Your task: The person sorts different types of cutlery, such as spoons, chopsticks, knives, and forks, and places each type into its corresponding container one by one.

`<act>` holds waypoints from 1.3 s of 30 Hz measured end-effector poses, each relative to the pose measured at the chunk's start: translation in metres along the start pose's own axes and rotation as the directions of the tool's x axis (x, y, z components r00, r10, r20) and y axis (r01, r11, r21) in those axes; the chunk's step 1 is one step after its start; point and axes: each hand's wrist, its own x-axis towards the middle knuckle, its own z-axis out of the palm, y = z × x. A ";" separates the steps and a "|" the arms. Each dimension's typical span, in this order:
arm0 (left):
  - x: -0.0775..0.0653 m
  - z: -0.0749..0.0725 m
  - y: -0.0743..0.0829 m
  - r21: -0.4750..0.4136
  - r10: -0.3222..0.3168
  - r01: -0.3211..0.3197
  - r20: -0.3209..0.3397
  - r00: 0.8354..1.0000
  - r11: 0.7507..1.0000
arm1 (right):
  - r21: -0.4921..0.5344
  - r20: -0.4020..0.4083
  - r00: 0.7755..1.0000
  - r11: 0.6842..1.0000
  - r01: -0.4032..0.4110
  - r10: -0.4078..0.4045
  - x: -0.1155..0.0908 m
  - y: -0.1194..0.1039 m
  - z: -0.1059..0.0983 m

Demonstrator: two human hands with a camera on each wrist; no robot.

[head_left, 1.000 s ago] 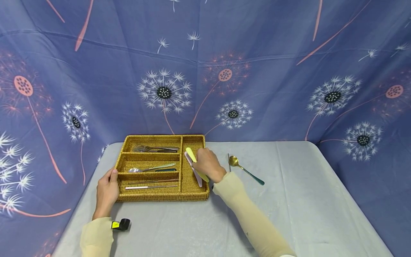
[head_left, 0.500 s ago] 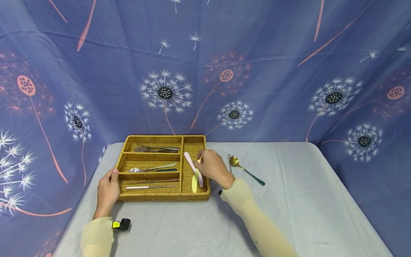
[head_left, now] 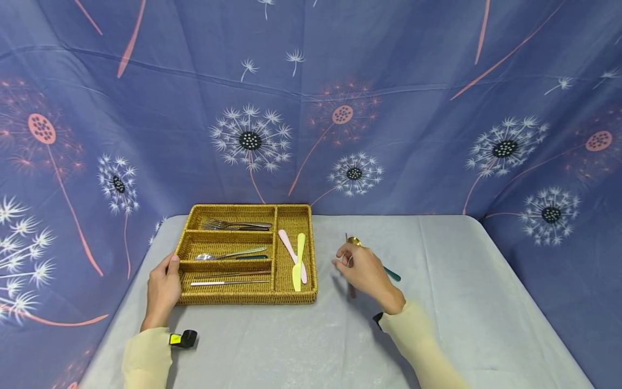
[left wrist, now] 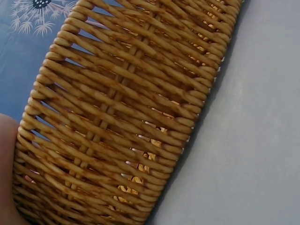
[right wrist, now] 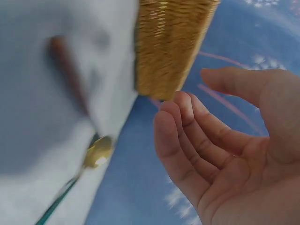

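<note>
My left hand (head_left: 163,289) grips the left rim of a wicker cutlery tray (head_left: 296,298), thumb over the edge; the left wrist view shows the woven side wall (left wrist: 112,103). In the right compartment a yellow butter knife (head_left: 298,270) lies across a pink knife (head_left: 286,243). My right hand (head_left: 366,273) is over the table right of the tray, fingers loosely bent, nothing between them. Below it are a gold-bowled spoon with a teal handle (head_left: 391,274) and a slim utensil with a brown handle (right wrist: 68,70), partly hidden by the hand in the head view.
In the tray's left compartments lie forks (head_left: 233,224) at the back, spoons (head_left: 230,254) in the middle, and slim chopstick-like sticks (head_left: 228,283) in front. A pale cloth covers the table (head_left: 272,346). A blue patterned curtain (head_left: 413,108) hangs behind and at the sides.
My right hand has let go of the yellow butter knife, now resting on the pink one, and has moved right out of the tray toward the spoon. The left hand has stayed on the rim.
</note>
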 end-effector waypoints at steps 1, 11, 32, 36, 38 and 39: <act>0.000 0.000 0.000 0.000 -0.001 0.001 0.001 1.000 1.000 | -0.003 -0.001 1.000 1.000 -0.002 0.002 -0.004 0.006 -0.001; 0.000 0.001 0.001 -0.004 0.003 -0.003 -0.010 1.000 1.000 | -0.025 0.001 0.999 0.999 -0.045 0.045 -0.035 0.050 -0.012; 0.000 0.002 0.000 -0.006 -0.007 0.007 -0.009 1.000 1.000 | -0.117 -0.066 0.993 0.988 -0.105 0.097 -0.031 0.088 -0.045; -0.001 0.001 0.000 0.000 -0.007 0.007 -0.013 1.000 1.000 | -0.149 -0.083 0.993 0.985 -0.091 0.079 -0.024 0.088 -0.051; -0.001 0.001 0.000 -0.001 -0.009 0.009 -0.014 1.000 1.000 | -0.162 -0.081 0.994 0.983 -0.088 0.075 -0.021 0.088 -0.051; -0.001 0.001 0.000 -0.002 -0.010 0.010 -0.014 1.000 1.000 | -0.169 -0.075 0.994 0.982 -0.089 0.077 -0.020 0.088 -0.051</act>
